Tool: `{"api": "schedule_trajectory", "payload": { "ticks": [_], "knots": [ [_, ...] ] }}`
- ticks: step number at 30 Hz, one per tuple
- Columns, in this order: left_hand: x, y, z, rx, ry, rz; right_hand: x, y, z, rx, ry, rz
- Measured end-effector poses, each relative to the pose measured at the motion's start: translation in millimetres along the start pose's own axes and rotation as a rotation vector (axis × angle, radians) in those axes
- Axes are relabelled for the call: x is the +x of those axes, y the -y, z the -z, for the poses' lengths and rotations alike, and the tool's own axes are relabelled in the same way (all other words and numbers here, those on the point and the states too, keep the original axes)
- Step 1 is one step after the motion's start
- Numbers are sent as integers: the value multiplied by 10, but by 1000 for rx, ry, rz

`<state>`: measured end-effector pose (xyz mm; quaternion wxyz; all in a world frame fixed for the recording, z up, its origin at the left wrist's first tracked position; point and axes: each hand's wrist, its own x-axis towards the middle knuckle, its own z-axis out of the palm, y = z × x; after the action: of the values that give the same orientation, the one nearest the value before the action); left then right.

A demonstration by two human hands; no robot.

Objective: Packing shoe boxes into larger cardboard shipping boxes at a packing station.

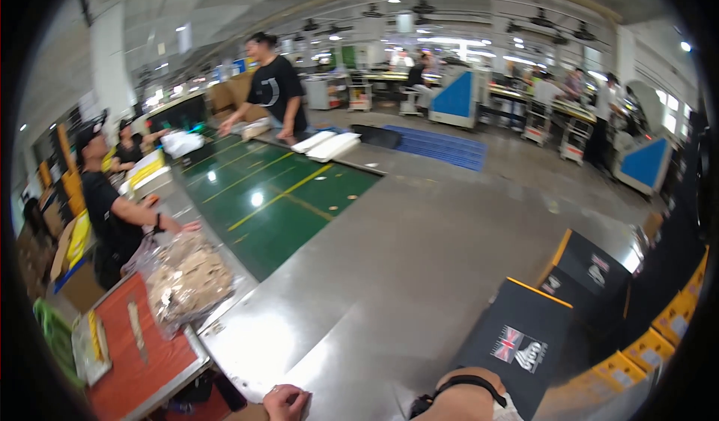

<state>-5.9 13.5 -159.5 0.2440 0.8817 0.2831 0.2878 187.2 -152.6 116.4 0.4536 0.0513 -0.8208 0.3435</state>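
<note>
Workshop hall; metal counter [412, 256] before you, bordering a green belt [288, 215].
Left hand [287, 401], yours: at the counter's near edge, loosely clenched, nothing seen in it.
Right hand, yours: not clearly shown; only the wrist's black band [473, 380] reads, so its grip cannot be told.
Black box [513, 327], orange-edged: just beside that band.
Second black box [599, 279]: beyond it, apparently tilted.
Risk: your right forearm, swinging outward, could shove the nearer box into its neighbour and topple it.
</note>
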Motion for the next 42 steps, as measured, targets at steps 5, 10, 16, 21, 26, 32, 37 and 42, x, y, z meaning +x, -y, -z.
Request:
{"api": "schedule_trajectory", "payload": {
  "ticks": [5,10,16,21,26,32,37,42],
  "knots": [
    [-34,38,43,-92,-159,31,216,-275,0,141,120,23],
    [-22,26,44,-94,-118,-21,268,-438,47,201,167,7],
    [-45,114,-5,-69,-128,0,250,-504,72,198,162,-57],
    [-24,58,43,-37,-109,-16,226,-466,62,155,144,-121],
    [-43,111,6,-50,-114,-9,205,-419,61,106,131,-182],
    [-39,80,22,-52,-108,-15,191,-320,38,38,114,-255],
    [-47,90,13,-57,-110,-10,186,-239,17,-21,100,-317],
    [-40,100,-1,-58,-140,-28,176,-152,1,-84,87,-380]
  ]
}}
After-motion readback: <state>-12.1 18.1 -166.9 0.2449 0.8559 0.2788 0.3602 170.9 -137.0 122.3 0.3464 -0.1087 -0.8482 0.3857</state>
